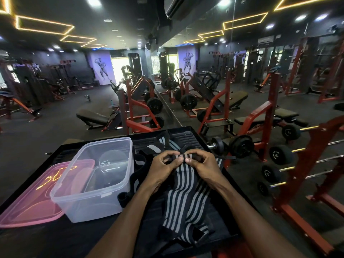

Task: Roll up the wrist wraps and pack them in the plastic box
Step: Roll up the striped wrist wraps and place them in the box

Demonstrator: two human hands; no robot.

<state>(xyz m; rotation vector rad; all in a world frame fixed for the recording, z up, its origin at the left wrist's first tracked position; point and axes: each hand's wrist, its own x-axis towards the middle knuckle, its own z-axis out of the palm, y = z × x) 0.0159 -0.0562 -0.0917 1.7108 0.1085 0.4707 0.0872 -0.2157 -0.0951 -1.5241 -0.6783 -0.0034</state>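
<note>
Here both hands are working at the far end of a long black elastic wrist wrap with grey stripes [183, 194], which is lying lengthwise on the black ribbed desk [188, 135] and trailing back toward the person. The left hand [163, 168] and the right hand [202, 165] are sitting side by side, thumbs nearly touching, fingers curled over the small started roll and pinching it between thumbs and fingertips.

To roll it well, the person is probably needing to keep both thumbs pressing evenly so the roll is staying tight and the stripes are lining up edge on edge; a slack first turn would likely be giving a cone instead of a cylinder. Keeping the loose tail flat and straight on the desk ahead of each turn should be helping.

A second black and grey striped wrap [158, 146] is lying crumpled just beyond the hands, and more black strapping is bunching beside the box. The clear rectangular plastic box [96, 194] is standing open to the left, touching that strapping, with no wrap visible in it; its translucent pink lid [31, 205] is lying partly under its left side.

The right edge of the desk is running close beside the right forearm, with red weight racks and dumbbells [279, 155] below, so anything slipping that way could be falling off. Toward the box the path is short, crossed only by the loose strapping.
</note>
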